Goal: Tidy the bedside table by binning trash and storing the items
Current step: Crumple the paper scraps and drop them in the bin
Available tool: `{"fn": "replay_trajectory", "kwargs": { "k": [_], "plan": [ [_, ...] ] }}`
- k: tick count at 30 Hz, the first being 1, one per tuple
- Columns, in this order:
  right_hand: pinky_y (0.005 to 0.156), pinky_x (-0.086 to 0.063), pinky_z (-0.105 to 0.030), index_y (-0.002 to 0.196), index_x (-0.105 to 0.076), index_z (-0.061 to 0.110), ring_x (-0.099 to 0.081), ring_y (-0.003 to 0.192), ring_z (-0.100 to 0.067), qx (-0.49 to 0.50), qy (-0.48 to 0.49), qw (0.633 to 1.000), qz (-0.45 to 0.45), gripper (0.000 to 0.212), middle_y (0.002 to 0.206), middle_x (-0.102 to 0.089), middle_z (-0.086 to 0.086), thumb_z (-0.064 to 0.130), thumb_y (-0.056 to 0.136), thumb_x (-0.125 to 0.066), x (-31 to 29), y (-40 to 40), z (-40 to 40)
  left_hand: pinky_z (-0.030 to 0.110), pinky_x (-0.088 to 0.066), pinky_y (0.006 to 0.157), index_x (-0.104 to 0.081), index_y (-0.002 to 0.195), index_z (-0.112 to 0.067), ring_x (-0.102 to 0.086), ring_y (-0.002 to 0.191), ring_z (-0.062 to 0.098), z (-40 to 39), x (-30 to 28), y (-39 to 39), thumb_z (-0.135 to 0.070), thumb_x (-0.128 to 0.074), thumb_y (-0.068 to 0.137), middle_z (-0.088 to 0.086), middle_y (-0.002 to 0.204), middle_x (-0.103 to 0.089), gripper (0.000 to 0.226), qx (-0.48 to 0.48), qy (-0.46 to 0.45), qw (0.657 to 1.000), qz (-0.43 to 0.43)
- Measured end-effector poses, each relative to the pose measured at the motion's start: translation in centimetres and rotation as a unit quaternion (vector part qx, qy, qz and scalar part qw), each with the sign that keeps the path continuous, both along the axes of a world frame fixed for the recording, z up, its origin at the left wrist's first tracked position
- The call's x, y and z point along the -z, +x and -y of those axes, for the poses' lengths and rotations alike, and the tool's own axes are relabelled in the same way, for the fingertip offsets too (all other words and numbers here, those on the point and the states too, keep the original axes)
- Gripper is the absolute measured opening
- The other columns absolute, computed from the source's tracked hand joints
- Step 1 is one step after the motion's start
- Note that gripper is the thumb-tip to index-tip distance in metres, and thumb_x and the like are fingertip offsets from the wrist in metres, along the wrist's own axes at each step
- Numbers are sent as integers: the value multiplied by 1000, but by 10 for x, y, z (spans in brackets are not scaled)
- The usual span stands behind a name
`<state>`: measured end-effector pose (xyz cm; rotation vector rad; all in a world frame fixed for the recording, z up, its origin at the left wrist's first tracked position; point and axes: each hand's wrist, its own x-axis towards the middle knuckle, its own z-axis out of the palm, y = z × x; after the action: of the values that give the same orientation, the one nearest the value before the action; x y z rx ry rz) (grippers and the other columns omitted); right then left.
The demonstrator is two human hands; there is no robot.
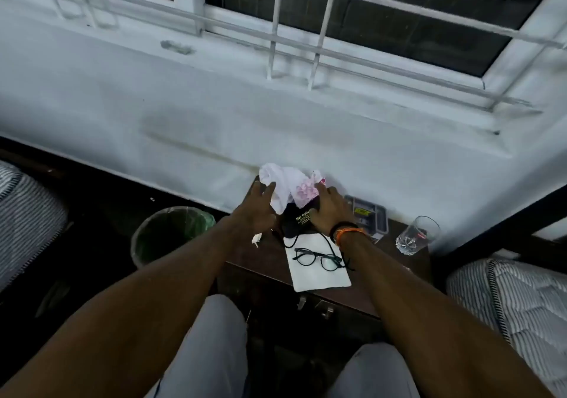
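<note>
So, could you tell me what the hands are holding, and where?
Both hands, left hand and right hand, touch the crumpled white-and-pink paper at its sides; a firm grip cannot be told.

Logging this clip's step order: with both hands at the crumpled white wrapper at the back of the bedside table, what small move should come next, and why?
Probably close both hands, left hand and right hand, on the crumpled wrapper and lift it. Their fingers are spread at its sides, not yet clearly gripping, and the lined bin stands open just left of the table.
</note>
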<state>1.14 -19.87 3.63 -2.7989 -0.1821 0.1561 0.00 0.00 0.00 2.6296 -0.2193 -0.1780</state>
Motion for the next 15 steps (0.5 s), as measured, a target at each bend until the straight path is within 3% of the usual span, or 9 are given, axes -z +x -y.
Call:
{"fn": "replay_trajectory", "kwargs": {
  "k": [1, 4, 8, 11, 13, 15],
  "plan": [
    [99, -47, -50, 151, -31, 18, -47, 127, -40, 12, 2, 1000, 4, 69, 142, -43, -17, 21, 86, -57, 3, 4, -1, 36, -28, 114, -20, 154, 0, -18, 147, 40, 0, 4, 2, -15, -63, 86, 25, 160, -12, 82, 4, 12, 1000, 11],
    [100, -47, -47, 151, -30, 18, -49, 125, -41, 62, 31, 997, -14, 72, 139, -44, -19, 28, 86, -60, 14, 20, -3, 41, -33, 111, -24, 153, -1, -31, 141, 41, 2, 14, 9, -6, -64, 83, 19, 161, -21, 80, -44, -110, 993, 5],
    [106, -44, -50, 152, -25, 26, -45, 131, -44, 109, 65, 992, -5, 86, 148, -37, -20, 46, 81, -69, 35, 49, -8, 49, -39, 112, -21, 155, -17, -41, 139, 35, 9, 28, 29, -15, -72, 80, 15, 156, -33, 90, -171, -248, 950, -81],
    [110, -38, -50, 153, -20, 37, -40, 136, -44, 126, 73, 989, -41, 98, 156, -26, -21, 55, 73, -75, 53, 73, -10, 50, -44, 109, -27, 151, -15, -50, 131, 34, 10, 42, 51, -15, -79, 77, 15, 145, -47, 90, -209, -332, 915, -100],
    [106, -41, -44, 149, -33, 34, -46, 130, -40, 132, 89, 986, -59, 93, 147, -40, -17, 55, 69, -78, 63, 83, -11, 54, -47, 105, -32, 145, -6, -54, 125, 38, 10, 52, 63, -4, -79, 77, 17, 131, -55, 82, -218, -446, 863, -90],
    [93, -48, -36, 129, -56, 25, -58, 116, -33, 135, 118, 983, -43, 70, 128, -59, -13, 52, 69, -81, 71, 90, -11, 50, -53, 98, -30, 147, -21, -57, 120, 29, 8, 55, 73, -11, -81, 77, -1, 126, -57, 86, -234, -527, 811, -98]
  ]
}}
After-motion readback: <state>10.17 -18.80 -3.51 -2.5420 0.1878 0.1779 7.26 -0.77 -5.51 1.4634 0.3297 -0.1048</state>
